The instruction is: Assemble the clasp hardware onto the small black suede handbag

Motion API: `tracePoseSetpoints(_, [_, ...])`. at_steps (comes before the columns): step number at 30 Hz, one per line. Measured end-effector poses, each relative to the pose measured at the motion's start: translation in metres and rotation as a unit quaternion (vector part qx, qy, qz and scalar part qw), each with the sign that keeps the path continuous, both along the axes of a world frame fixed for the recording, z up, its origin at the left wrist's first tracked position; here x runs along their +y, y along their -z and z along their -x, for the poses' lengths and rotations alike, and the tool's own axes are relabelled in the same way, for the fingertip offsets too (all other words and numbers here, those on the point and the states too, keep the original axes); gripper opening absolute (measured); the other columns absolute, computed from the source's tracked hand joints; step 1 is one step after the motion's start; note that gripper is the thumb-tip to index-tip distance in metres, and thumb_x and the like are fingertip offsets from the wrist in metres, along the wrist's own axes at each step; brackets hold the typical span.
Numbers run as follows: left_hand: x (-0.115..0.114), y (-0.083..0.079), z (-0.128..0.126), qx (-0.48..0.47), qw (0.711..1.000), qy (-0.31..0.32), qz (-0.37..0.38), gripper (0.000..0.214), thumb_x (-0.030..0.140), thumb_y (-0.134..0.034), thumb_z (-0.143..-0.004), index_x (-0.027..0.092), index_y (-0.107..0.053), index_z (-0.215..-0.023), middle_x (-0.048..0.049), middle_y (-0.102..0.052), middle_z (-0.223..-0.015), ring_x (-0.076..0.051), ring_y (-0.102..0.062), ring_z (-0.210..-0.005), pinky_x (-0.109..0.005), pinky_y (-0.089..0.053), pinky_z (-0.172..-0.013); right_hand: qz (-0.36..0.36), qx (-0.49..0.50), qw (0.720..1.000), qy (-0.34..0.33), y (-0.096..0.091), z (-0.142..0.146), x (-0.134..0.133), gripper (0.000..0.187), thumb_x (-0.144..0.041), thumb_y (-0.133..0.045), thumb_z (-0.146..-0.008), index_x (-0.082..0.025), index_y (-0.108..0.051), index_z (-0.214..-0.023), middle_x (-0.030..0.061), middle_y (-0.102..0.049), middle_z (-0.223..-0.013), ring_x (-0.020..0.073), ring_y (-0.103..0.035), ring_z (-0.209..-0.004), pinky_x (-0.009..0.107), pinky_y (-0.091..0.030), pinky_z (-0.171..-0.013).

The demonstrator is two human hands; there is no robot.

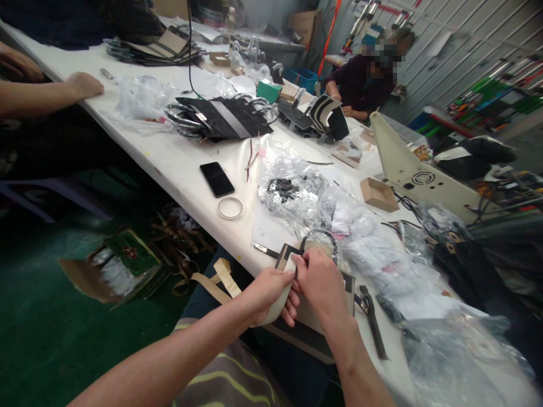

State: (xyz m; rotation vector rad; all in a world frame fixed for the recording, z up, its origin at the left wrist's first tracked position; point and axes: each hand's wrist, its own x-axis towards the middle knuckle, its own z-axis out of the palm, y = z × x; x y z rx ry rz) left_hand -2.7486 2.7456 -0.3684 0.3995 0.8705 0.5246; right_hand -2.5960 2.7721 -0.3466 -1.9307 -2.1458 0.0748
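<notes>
At the table's near edge, a beige bag with dark trim point(311, 319) lies partly over my lap. My left hand point(275, 291) is closed on its pale flap, the thumb on top and the fingers curled underneath. Pressed close beside it, my right hand point(320, 277) pinches the bag's upper edge; what lies between its fingertips is too small to make out. A dark curved handle point(333, 240) arches behind my right hand. One dark strap with a metal end point(266, 250) sticks out at the left, and a buckled strap point(373, 322) lies at the right.
A phone point(217, 179) and a tape roll point(230, 208) lie to the left. Clear plastic bags point(297, 183) with small parts spread across the middle. Black bag pieces point(231, 117) are stacked beyond. A co-worker point(360, 85) sits opposite; another person's arm point(46, 96) rests at left.
</notes>
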Motion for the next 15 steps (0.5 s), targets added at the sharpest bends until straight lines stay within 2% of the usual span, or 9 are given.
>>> tracePoseSetpoints(2, [-0.001, 0.000, 0.000, -0.005, 1.000, 0.003, 0.004, 0.048, 0.046, -0.039, -0.116, 0.012, -0.065, -0.094, -0.0040, -0.062, -0.062, -0.019, -0.061, -0.045, -0.030, -0.058, -0.041, -0.032, 0.054, 0.998, -0.004, 0.000, -0.005, -0.002, 0.018, -0.036, -0.075, -0.105, -0.018, -0.074, -0.107, 0.0103, -0.076, -0.100, 0.0256, -0.069, -0.084, 0.037, -0.048, -0.076])
tracePoseSetpoints(4, [-0.001, -0.001, 0.000, -0.007, 1.000, 0.006, 0.008, 0.049, 0.043, -0.035, -0.117, 0.011, -0.065, -0.095, -0.0045, -0.062, -0.062, -0.019, -0.062, -0.044, -0.030, -0.058, -0.041, -0.029, 0.115, 0.991, -0.058, 0.002, -0.011, -0.003, 0.017, -0.032, -0.071, -0.107, -0.019, -0.078, -0.116, 0.0081, -0.076, -0.104, 0.0235, -0.071, -0.088, 0.036, -0.053, -0.083])
tracePoseSetpoints(6, [-0.001, -0.002, -0.001, -0.007, 1.000, 0.005, 0.011, 0.048, 0.039, -0.033, -0.117, 0.011, -0.065, -0.096, -0.0051, -0.062, -0.061, -0.019, -0.062, -0.044, -0.031, -0.059, -0.042, -0.007, 0.138, 0.983, -0.122, 0.003, -0.015, -0.004, 0.022, -0.028, -0.062, -0.111, -0.021, -0.083, -0.113, 0.0061, -0.075, -0.102, 0.0212, -0.072, -0.089, 0.034, -0.055, -0.085])
tracePoseSetpoints(8, [-0.001, -0.003, -0.001, -0.009, 1.000, 0.002, 0.014, 0.046, 0.038, -0.034, -0.117, 0.011, -0.064, -0.095, -0.0058, -0.063, -0.062, -0.020, -0.063, -0.045, -0.032, -0.060, -0.043, 0.000, 0.133, 0.980, -0.150, 0.004, -0.017, -0.004, 0.027, -0.029, -0.058, -0.113, -0.021, -0.084, -0.115, 0.0067, -0.074, -0.102, 0.0215, -0.072, -0.090, 0.034, -0.056, -0.085])
tracePoseSetpoints(10, [-0.001, -0.003, -0.001, -0.018, 1.000, -0.002, 0.016, 0.045, 0.040, -0.035, -0.117, 0.012, -0.063, -0.095, -0.0063, -0.064, -0.063, -0.020, -0.064, -0.046, -0.033, -0.061, -0.043, -0.012, 0.126, 0.982, -0.139, 0.004, -0.017, -0.005, 0.031, -0.031, -0.060, -0.112, -0.020, -0.081, -0.133, 0.0089, -0.075, -0.110, 0.0227, -0.073, -0.092, 0.036, -0.057, -0.085])
tracePoseSetpoints(12, [-0.002, -0.001, -0.001, -0.028, 0.999, -0.002, 0.020, 0.046, 0.042, -0.036, -0.117, 0.012, -0.063, -0.095, -0.0063, -0.064, -0.062, -0.020, -0.065, -0.046, -0.033, -0.062, -0.044, -0.039, 0.117, 0.986, -0.110, 0.002, -0.016, -0.007, 0.047, -0.033, -0.063, -0.111, -0.019, -0.067, -0.156, 0.0124, -0.074, -0.123, 0.0241, -0.073, -0.093, 0.038, -0.059, -0.085])
tracePoseSetpoints(13, [-0.002, 0.000, -0.001, -0.030, 0.999, 0.000, 0.022, 0.047, 0.043, -0.035, -0.117, 0.011, -0.064, -0.096, -0.0063, -0.064, -0.062, -0.020, -0.064, -0.046, -0.033, -0.062, -0.044, -0.055, 0.113, 0.987, -0.097, 0.001, -0.016, -0.008, 0.051, -0.034, -0.063, -0.111, -0.019, -0.063, -0.160, 0.0136, -0.074, -0.126, 0.0245, -0.073, -0.093, 0.038, -0.059, -0.084])
tracePoseSetpoints(15, [-0.002, 0.001, -0.002, -0.028, 0.999, 0.007, 0.025, 0.050, 0.044, -0.034, -0.117, 0.010, -0.064, -0.096, -0.0068, -0.064, -0.061, -0.020, -0.064, -0.045, -0.032, -0.062, -0.044, -0.076, 0.115, 0.986, -0.094, 0.000, -0.017, -0.010, 0.041, -0.034, -0.061, -0.113, -0.020, -0.071, -0.150, 0.0131, -0.074, -0.123, 0.0242, -0.074, -0.095, 0.037, -0.059, -0.084])
